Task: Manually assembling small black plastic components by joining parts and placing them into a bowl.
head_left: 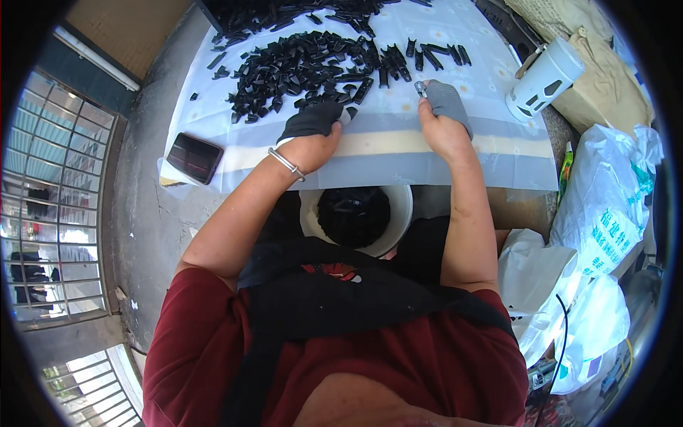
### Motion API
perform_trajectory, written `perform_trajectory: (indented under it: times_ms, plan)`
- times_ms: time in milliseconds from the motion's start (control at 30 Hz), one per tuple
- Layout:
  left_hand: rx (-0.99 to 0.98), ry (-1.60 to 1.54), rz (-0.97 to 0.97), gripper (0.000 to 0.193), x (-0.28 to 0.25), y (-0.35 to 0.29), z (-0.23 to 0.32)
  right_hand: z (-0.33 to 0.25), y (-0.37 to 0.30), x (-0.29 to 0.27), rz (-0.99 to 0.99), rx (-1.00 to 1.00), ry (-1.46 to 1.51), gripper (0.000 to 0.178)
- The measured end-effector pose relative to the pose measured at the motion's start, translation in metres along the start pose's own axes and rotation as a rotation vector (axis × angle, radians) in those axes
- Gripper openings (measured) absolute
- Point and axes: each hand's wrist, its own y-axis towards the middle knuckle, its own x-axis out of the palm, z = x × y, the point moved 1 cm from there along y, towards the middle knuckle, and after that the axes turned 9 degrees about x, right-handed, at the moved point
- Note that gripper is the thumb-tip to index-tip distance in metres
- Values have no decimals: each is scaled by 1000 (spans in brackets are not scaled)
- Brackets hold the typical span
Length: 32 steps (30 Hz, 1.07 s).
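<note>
My left hand [311, 130], in a dark glove with a bangle at the wrist, is closed at the table's near side. A small black plastic piece [351, 112] pokes out at its fingertips. To the right, my right hand [446, 117], in a grey glove, is wrapped around a small shiny metal tool [420, 89]; its kind is mostly hidden by the fingers. Just beyond my left hand lies a heap of small black plastic pieces [281, 67]. Longer black pieces [435, 53] lie spread out beyond my right hand.
A patterned cloth [491, 92] covers the table. A black phone [193, 158] lies at its left corner, and a pale blue tumbler [546, 78] stands at the right. Below the near edge, a white bucket [403, 213] holds black pieces. Plastic bags [597, 206] crowd the right side.
</note>
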Motion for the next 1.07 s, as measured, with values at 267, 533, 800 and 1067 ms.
perform_trajectory:
  times_ms: [267, 533, 800, 1067]
  plan:
    - [-326, -268, -178, 31, -14, -9, -3, 60, 92, -18, 87, 147, -325, 33]
    - [-337, -564, -1, 32, -17, -15, -11, 17, 153, 56, -227, 163, -262, 41]
    - [-386, -550, 24, 32, -14, -31, -16, -19, 89, 61, -468, -240, -249, 38]
    - [-476, -786, -24, 36, -5, -43, 4, -14, 58, -1, 159, -378, 248, 27]
